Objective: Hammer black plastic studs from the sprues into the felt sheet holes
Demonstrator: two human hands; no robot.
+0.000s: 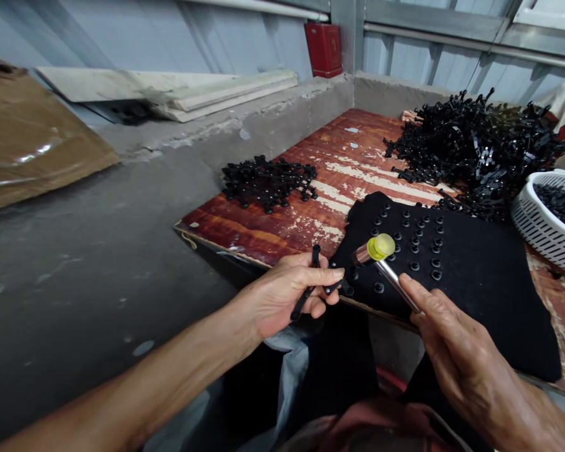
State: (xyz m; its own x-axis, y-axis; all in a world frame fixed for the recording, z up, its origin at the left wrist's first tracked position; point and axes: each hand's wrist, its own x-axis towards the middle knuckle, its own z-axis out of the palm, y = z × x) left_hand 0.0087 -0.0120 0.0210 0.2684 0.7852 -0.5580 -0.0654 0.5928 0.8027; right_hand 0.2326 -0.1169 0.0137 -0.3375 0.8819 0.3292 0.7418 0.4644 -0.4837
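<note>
My left hand (301, 285) is closed around slim black parts (304, 302), which stick out above and below the fingers at the table's front edge. My right hand (456, 339) grips the metal handle of a small mallet (381, 247) with a yellow face. The mallet head hangs close to the left hand, over a black cloth (480, 282). Small round black pieces (414, 242) stand on the cloth in rough rows. How many parts the left hand holds is hidden by the fingers.
A small heap of black parts (268, 179) lies on the worn red-brown table (273, 235). Behind the cloth rises a larger black heap (475, 147). A white basket (546, 220) of dark pieces stands at right. A red tin (323, 50) sits on the ledge.
</note>
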